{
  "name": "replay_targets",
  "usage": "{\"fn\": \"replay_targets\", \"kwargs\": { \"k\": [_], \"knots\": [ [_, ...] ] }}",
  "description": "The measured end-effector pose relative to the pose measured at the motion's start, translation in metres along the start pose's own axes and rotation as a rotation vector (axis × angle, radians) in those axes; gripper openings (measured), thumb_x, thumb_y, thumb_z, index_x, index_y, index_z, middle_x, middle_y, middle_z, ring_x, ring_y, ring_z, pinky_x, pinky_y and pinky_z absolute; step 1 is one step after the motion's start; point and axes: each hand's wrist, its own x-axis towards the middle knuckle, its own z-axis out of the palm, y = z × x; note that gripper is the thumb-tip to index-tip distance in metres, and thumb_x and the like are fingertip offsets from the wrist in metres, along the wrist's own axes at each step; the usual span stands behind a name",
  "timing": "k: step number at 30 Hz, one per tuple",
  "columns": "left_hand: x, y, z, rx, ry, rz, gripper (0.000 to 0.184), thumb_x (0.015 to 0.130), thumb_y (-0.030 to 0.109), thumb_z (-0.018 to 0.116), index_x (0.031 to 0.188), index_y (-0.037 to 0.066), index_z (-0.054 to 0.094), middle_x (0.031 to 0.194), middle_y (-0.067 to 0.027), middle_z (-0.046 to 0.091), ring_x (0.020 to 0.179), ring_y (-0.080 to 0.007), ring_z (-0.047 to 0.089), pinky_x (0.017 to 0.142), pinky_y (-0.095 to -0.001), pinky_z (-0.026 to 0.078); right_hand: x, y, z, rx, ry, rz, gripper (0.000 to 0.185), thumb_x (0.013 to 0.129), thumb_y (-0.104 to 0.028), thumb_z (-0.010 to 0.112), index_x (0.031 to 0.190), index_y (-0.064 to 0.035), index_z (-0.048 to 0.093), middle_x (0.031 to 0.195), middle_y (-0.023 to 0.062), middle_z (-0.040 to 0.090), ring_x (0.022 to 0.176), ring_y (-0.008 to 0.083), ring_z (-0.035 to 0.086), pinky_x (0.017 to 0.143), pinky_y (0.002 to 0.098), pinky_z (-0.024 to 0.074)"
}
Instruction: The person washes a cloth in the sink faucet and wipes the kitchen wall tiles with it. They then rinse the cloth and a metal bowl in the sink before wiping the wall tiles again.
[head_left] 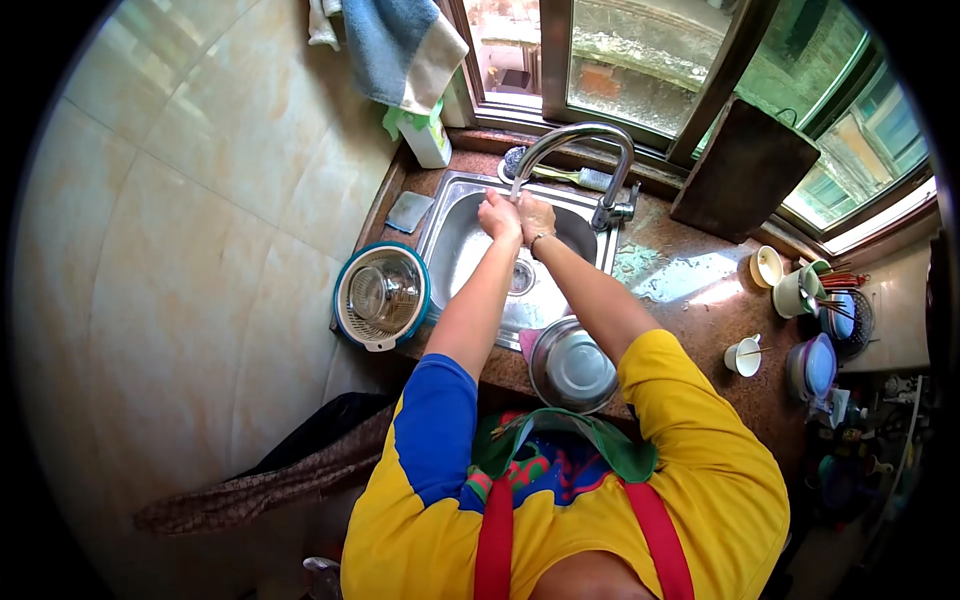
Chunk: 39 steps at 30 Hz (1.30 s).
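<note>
Under the chrome faucet (574, 134), my left hand (499, 216) and my right hand (537, 216) are close together over the steel sink (462, 262). Water from the spout runs down at them. My left hand's fingers are curled inward, and my right hand is bent in beside it. Whatever lies between them, if anything, is hidden. A thin bracelet (541, 238) circles my right wrist. Below the hands is the sink's drain (521, 277).
Left of the sink stands a teal-rimmed basin (427, 300) with a strainer and glass bowl. Steel bowls (575, 365) sit at the front edge. A dark cutting board (745, 170) leans by the window. Cups, including a white mug (743, 356), are on the right.
</note>
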Motion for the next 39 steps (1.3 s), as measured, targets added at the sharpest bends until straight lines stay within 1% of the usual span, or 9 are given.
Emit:
{"fn": "replay_targets", "kwargs": {
  "k": [4, 6, 8, 14, 17, 19, 22, 26, 39],
  "knots": [
    [0.022, -0.038, 0.024, -0.451, -0.219, -0.193, 0.052, 0.097, 0.049, 0.048, 0.104, 0.0, 0.065, 0.105, -0.0168, 0.067, 0.097, -0.0306, 0.063, 0.083, -0.0488, 0.049, -0.014, 0.001, -0.012, 0.019, 0.019, -0.115, 0.055, 0.085, -0.051, 0.048, 0.094, -0.0029, 0.072, 0.1, 0.0243, 0.068, 0.101, 0.0413, 0.064, 0.09, 0.046, 0.0466],
    [0.017, -0.022, 0.003, -0.612, -0.503, -0.644, 0.046, 0.093, 0.052, 0.052, 0.102, 0.009, 0.068, 0.103, -0.0114, 0.068, 0.099, -0.029, 0.063, 0.085, -0.0508, 0.048, -0.004, 0.008, -0.001, 0.081, 0.083, -0.126, 0.053, 0.087, -0.052, 0.052, 0.094, -0.0021, 0.069, 0.098, 0.0227, 0.069, 0.098, 0.0391, 0.065, 0.087, 0.0451, 0.0475],
    [0.002, -0.008, -0.024, -0.817, -0.912, -0.689, 0.042, 0.091, 0.055, 0.055, 0.102, 0.016, 0.068, 0.103, -0.0071, 0.069, 0.098, -0.0281, 0.062, 0.088, -0.0528, 0.046, -0.005, 0.01, 0.001, 0.106, 0.001, -0.24, 0.052, 0.09, -0.052, 0.05, 0.098, -0.0031, 0.066, 0.094, 0.0189, 0.07, 0.091, 0.0341, 0.067, 0.081, 0.0421, 0.0487],
    [0.006, -0.028, 0.006, -0.826, -0.941, -0.641, 0.026, 0.088, 0.033, 0.062, 0.097, 0.009, 0.068, 0.092, -0.0069, 0.07, 0.086, -0.0245, 0.065, 0.082, -0.0383, 0.051, -0.01, 0.015, -0.039, 0.173, 0.205, -0.433, 0.053, 0.098, -0.046, 0.045, 0.083, 0.0, 0.065, 0.084, 0.0192, 0.067, 0.084, 0.034, 0.064, 0.076, 0.0423, 0.0477],
    [0.029, -0.05, 0.028, -0.701, -0.846, -0.597, 0.012, 0.091, 0.013, 0.055, 0.09, 0.005, 0.064, 0.082, -0.0089, 0.069, 0.065, -0.0154, 0.063, 0.057, -0.0301, 0.05, 0.013, 0.061, -0.066, 0.145, 0.521, -0.275, 0.045, 0.093, -0.044, 0.057, 0.092, 0.001, 0.064, 0.09, 0.0202, 0.066, 0.087, 0.0356, 0.062, 0.081, 0.0433, 0.0471],
    [0.009, -0.032, 0.028, -0.661, -0.503, -0.432, 0.007, 0.093, 0.01, 0.058, 0.094, 0.004, 0.061, 0.08, -0.0071, 0.065, 0.058, -0.0152, 0.059, 0.048, -0.0297, 0.045, 0.026, 0.084, -0.09, 0.039, 0.666, -0.133, 0.04, 0.089, -0.038, 0.062, 0.099, 0.001, 0.064, 0.101, 0.0208, 0.064, 0.097, 0.0357, 0.06, 0.088, 0.0426, 0.0459],
    [-0.004, -0.01, 0.011, -0.596, -0.447, -0.388, 0.023, 0.092, 0.021, 0.065, 0.103, 0.001, 0.063, 0.085, -0.0069, 0.064, 0.069, -0.0169, 0.061, 0.06, -0.0331, 0.049, 0.053, 0.102, -0.127, -0.012, 0.789, -0.111, 0.043, 0.088, -0.032, 0.062, 0.116, -0.0002, 0.056, 0.117, 0.0217, 0.056, 0.116, 0.0378, 0.049, 0.102, 0.0454, 0.0363],
    [0.011, -0.018, 0.011, -0.506, -0.44, -0.292, 0.041, 0.088, 0.029, 0.071, 0.109, -0.005, 0.063, 0.098, -0.01, 0.065, 0.086, -0.0184, 0.061, 0.078, -0.0349, 0.049, 0.113, 0.117, -0.163, 0.054, 0.454, -0.248, 0.066, 0.089, -0.037, 0.06, 0.139, 0.0012, 0.043, 0.135, 0.0267, 0.052, 0.126, 0.0391, 0.048, 0.106, 0.0427, 0.0369],
    [0.031, -0.036, -0.012, -0.631, -0.615, -0.461, 0.062, 0.085, 0.039, 0.071, 0.132, 0.006, 0.048, 0.125, -0.011, 0.057, 0.113, -0.0258, 0.057, 0.092, -0.0443, 0.049, 0.128, 0.096, -0.158, 0.145, 0.432, 0.004, 0.062, 0.082, -0.029, 0.067, 0.138, -0.009, 0.049, 0.131, 0.0214, 0.058, 0.122, 0.0355, 0.055, 0.101, 0.0402, 0.0428]
  ]
}}
